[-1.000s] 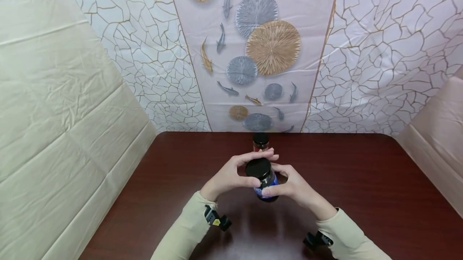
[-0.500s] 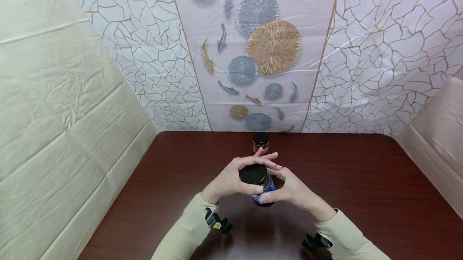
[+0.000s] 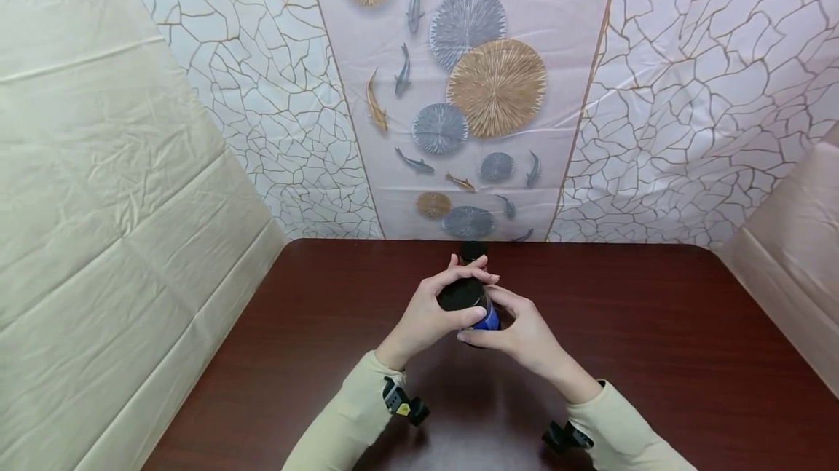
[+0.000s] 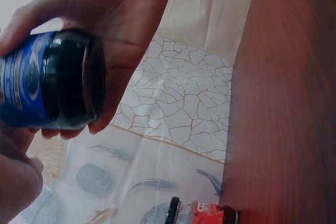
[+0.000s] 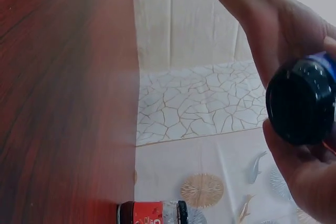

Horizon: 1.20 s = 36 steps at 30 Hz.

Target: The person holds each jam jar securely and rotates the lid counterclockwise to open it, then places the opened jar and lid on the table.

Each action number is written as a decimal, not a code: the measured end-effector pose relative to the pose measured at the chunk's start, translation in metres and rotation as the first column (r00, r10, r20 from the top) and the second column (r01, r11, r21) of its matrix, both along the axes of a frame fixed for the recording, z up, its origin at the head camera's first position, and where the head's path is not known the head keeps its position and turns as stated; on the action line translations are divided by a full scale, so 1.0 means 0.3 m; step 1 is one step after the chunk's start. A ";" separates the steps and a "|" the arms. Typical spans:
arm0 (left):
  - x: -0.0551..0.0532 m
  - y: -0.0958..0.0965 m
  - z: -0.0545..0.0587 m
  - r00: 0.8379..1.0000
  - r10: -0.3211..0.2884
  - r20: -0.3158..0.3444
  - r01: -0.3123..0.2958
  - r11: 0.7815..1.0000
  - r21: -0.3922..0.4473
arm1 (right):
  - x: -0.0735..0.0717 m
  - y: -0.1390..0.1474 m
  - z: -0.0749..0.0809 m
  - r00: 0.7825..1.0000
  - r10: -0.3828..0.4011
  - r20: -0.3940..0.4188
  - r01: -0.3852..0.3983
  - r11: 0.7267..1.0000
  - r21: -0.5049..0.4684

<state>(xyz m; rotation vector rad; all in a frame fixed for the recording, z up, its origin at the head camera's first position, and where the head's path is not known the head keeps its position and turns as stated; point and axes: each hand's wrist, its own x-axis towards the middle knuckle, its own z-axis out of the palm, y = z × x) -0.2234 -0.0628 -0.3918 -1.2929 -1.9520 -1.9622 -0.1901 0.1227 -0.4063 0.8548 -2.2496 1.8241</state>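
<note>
Both hands hold a jar with a black lid (image 3: pixel 461 295) and a blue label (image 3: pixel 488 319), raised above the table and slightly tilted. My left hand (image 3: pixel 429 314) curves round the upper part, thumb in front and fingers behind the lid. Lower down, my right hand (image 3: pixel 527 333) grips the body between thumb and fingers. The left wrist view shows the jar's blue label (image 4: pixel 23 77) and its dark bottom end, with the right hand (image 4: pixel 118 11) behind. In the right wrist view, the jar's dark base (image 5: pixel 296 106) faces the camera. Fingers cover much of the label.
A smaller jar with a black lid (image 3: pixel 473 249) and red label (image 5: pixel 148 212) stands at the table's far edge, partly hidden behind the left fingers. The dark red-brown table (image 3: pixel 314 311) meets a patterned cloth backdrop (image 3: pixel 223 100). Beige cloth panels flank both sides.
The blue-label jar first comes slightly nearer, then both hands carry it up and away in the head view. The left fingers now cover most of the red-label jar.
</note>
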 end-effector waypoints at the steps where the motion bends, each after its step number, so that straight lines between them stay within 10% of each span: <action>1: -0.001 0.006 -0.004 0.999 0.037 0.010 -0.037 0.999 0.007 | -0.002 -0.002 -0.003 0.999 -0.034 -0.030 0.034 0.999 0.010; 8: 0.004 0.061 -0.015 0.948 0.305 0.095 -0.307 0.952 0.008 | -0.032 -0.009 -0.020 0.933 -0.287 -0.216 0.307 0.949 0.068; 13: 0.023 0.068 -0.018 0.926 0.359 0.119 -0.352 0.933 -0.079 | -0.032 0.003 -0.029 0.964 -0.250 -0.089 0.255 0.966 0.045; 17: 0.028 0.041 -0.005 0.957 0.284 0.053 -0.272 0.948 -0.166 | -0.029 0.025 -0.013 0.985 -0.170 0.007 0.170 0.985 0.025; 21: 0.024 -0.005 0.023 0.996 0.084 -0.031 -0.088 0.981 -0.171 | -0.023 0.045 0.012 0.996 -0.032 0.082 0.035 0.999 -0.034; 27: 0.025 -0.073 0.055 0.985 -0.158 -0.069 0.144 0.974 -0.174 | -0.006 0.065 0.028 0.980 0.176 0.093 -0.168 0.982 -0.088; 36: 0.048 -0.086 0.061 0.990 -0.028 -0.138 0.003 0.985 -0.174 | 0.006 0.055 0.033 0.984 0.179 0.026 -0.176 0.981 -0.080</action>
